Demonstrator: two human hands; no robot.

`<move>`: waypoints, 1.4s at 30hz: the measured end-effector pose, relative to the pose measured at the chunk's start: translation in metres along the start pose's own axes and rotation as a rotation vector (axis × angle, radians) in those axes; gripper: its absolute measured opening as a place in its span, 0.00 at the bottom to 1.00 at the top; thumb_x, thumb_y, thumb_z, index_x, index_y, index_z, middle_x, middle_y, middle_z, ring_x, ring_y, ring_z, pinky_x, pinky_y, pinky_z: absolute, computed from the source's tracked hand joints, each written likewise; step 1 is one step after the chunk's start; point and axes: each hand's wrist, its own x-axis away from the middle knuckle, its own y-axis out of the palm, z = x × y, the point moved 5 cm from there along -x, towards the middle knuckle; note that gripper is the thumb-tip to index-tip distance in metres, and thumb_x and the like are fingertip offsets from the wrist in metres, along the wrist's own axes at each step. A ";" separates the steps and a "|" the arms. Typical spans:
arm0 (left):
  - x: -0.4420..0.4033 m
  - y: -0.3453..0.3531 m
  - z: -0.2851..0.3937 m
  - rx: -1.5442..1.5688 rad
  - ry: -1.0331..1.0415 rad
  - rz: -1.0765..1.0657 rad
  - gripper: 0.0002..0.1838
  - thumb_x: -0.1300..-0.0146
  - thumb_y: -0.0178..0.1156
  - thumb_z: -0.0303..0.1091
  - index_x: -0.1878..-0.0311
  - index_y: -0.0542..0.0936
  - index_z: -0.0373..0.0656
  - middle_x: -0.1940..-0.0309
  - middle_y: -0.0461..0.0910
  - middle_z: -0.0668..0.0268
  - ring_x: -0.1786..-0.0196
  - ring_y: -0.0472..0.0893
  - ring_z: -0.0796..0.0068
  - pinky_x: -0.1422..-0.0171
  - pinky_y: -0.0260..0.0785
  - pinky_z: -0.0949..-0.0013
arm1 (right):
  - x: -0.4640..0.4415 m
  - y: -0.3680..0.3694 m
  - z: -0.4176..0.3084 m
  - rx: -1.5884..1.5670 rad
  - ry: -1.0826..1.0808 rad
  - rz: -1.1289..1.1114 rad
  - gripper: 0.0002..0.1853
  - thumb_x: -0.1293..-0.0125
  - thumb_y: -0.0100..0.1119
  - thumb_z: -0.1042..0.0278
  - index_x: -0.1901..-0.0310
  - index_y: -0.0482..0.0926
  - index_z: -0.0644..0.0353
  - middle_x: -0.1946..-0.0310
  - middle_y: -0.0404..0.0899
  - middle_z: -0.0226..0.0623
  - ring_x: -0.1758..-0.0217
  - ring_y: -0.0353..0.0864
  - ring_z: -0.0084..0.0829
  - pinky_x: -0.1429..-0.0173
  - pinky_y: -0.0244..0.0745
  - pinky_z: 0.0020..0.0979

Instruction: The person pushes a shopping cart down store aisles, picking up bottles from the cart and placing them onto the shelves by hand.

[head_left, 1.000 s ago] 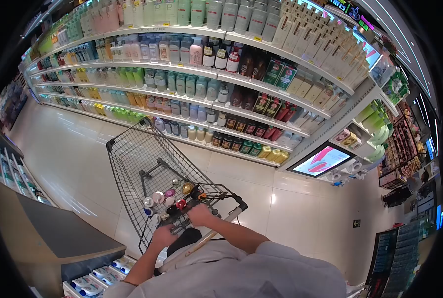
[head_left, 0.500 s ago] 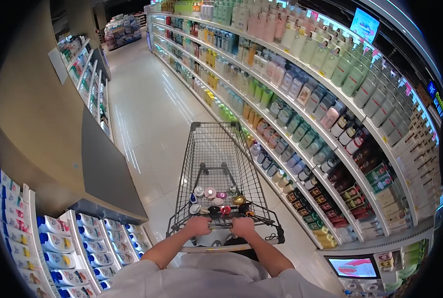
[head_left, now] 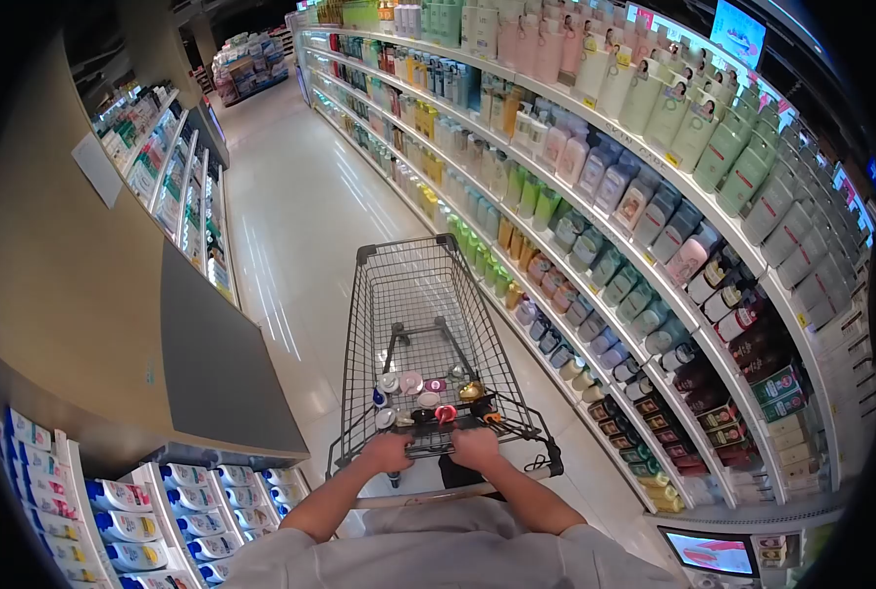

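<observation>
A wire shopping cart (head_left: pixel 403 257) stands in front of me. My left hand (head_left: pixel 387 453) is closed around the bar at its near end. On the same bar, to the right, my right hand (head_left: pixel 475 448) is closed too. Between and beyond my hands, small goods lie in the near part of the basket: a red item (head_left: pixel 445 413), a gold one (head_left: pixel 471 391), a pink round one (head_left: pixel 411 381), and several white ones. Their exact kinds are too small to make out. A pale curved bar (head_left: pixel 428 497) crosses between the cart and my body.
Shelves of bottles (head_left: pixel 654 187) line the right side closely. On the left are a beige-and-grey panel (head_left: pixel 222 353) and racks of white bottles with blue caps (head_left: pixel 129 527). A shiny tiled aisle (head_left: pixel 291 187) runs ahead to a stacked display (head_left: pixel 249 64). A screen (head_left: pixel 710 552) sits lower right.
The cart's front has swung left against the aisle. The right shelves appear shifted and the left panel looks nearer. Both hands keep their hold on the bar.
</observation>
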 end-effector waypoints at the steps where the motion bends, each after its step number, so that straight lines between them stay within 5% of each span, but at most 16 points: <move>1: -0.007 -0.006 -0.004 -0.001 -0.009 -0.003 0.33 0.49 0.68 0.49 0.38 0.81 0.48 0.52 0.88 0.55 0.47 0.86 0.51 0.40 0.78 0.52 | -0.012 0.000 0.004 -0.009 -0.006 -0.002 0.10 0.47 0.63 0.61 0.67 0.84 0.56 0.72 0.88 0.43 0.68 0.90 0.44 0.61 0.84 0.46; 14: -0.097 -0.079 -0.044 0.060 -0.125 0.048 0.29 0.47 0.68 0.49 0.40 0.81 0.56 0.49 0.87 0.59 0.47 0.85 0.52 0.43 0.79 0.52 | -0.144 -0.036 0.046 -0.081 -0.067 0.007 0.08 0.48 0.63 0.63 0.68 0.85 0.56 0.73 0.87 0.44 0.69 0.89 0.47 0.62 0.83 0.47; 25: -0.146 -0.132 -0.058 0.047 -0.258 -0.034 0.32 0.48 0.68 0.49 0.37 0.80 0.55 0.45 0.86 0.60 0.42 0.84 0.55 0.37 0.78 0.54 | -0.219 -0.062 0.070 -0.076 -0.151 -0.005 0.10 0.47 0.66 0.60 0.66 0.84 0.56 0.73 0.87 0.43 0.68 0.89 0.45 0.63 0.83 0.46; 42: -0.257 -0.245 -0.147 0.114 -0.236 0.136 0.31 0.48 0.69 0.53 0.39 0.83 0.54 0.48 0.87 0.60 0.46 0.86 0.56 0.40 0.79 0.54 | -0.410 -0.105 0.097 0.036 -0.196 -0.060 0.09 0.44 0.63 0.59 0.65 0.82 0.54 0.73 0.85 0.41 0.67 0.88 0.46 0.63 0.82 0.48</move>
